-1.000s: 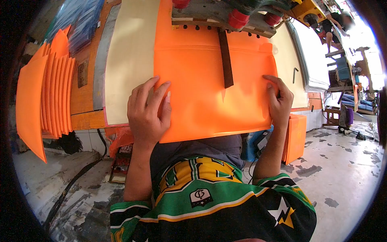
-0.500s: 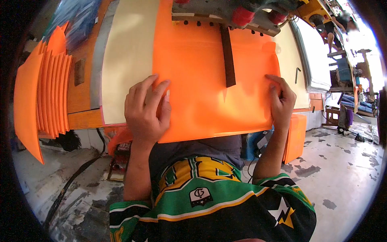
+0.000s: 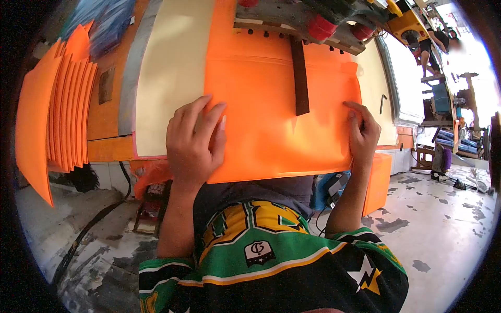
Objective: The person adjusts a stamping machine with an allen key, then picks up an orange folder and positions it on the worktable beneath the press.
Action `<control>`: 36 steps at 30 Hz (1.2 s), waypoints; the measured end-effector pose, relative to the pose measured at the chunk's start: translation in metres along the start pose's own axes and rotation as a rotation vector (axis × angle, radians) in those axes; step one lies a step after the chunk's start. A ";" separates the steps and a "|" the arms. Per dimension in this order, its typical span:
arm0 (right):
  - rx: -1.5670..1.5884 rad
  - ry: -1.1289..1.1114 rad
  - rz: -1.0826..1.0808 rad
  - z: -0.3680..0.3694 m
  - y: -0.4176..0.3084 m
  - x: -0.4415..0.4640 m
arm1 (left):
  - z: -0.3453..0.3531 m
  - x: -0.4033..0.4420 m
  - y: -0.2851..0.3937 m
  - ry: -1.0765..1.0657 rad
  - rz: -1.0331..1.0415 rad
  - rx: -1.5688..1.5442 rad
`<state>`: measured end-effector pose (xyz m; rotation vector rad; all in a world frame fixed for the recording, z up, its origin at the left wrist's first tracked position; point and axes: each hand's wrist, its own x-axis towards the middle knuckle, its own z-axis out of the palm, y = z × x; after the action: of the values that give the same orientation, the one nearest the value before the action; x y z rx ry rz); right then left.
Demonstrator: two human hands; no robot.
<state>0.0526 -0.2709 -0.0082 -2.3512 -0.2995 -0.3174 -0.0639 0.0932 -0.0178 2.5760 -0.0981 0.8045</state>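
Observation:
A large orange sheet (image 3: 255, 115) lies on the table under the machine head (image 3: 292, 18), its near edge reaching over my lap. My left hand (image 3: 195, 138) rests at its left edge, fingers apart, fingertips on the sheet. At the right edge, my right hand (image 3: 361, 130) has its thumb and index finger bent round the sheet's border. A dark flat bar (image 3: 300, 78) extends from the machine toward me, over the middle of the sheet.
Folded orange pieces (image 3: 68, 112) stand stacked at the left table end, beside a blue plastic bundle (image 3: 107, 26). More orange pieces (image 3: 377, 182) are below on the right. A hex key (image 3: 382, 103) lies on the cream surface. Another person (image 3: 428, 52) is at the far right.
The view has shifted slightly, so the machine and sheet appear a little further right. Both hands keep nearly the same places at the sheet's edges.

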 end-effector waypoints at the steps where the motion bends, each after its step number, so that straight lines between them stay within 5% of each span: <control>1: -0.009 -0.002 0.011 -0.001 -0.002 0.000 | 0.001 0.000 0.000 0.004 -0.005 0.002; 36: -0.031 -0.025 0.038 -0.004 -0.004 -0.002 | 0.003 -0.002 0.000 0.024 -0.001 0.008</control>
<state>0.0489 -0.2713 -0.0038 -2.3896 -0.2637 -0.2763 -0.0642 0.0920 -0.0212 2.5730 -0.0871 0.8365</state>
